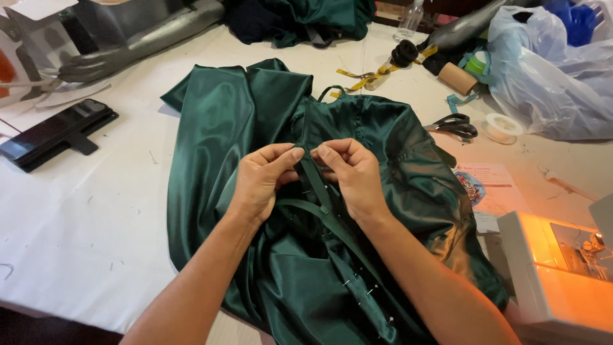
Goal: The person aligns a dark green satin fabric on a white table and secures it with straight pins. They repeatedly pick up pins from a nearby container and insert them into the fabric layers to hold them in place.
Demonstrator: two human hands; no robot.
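Both hands meet at the middle of a green satin garment [255, 128] spread on the white table [83, 211]. The left hand [263, 180] and right hand [353, 176] each pinch a narrow green strap [317, 185], fingers closed on it. A printed paper sheet [488, 188] lies just right of the garment; a pale plastic bag [549, 76] sits at the far right, scissors [454, 126] near it.
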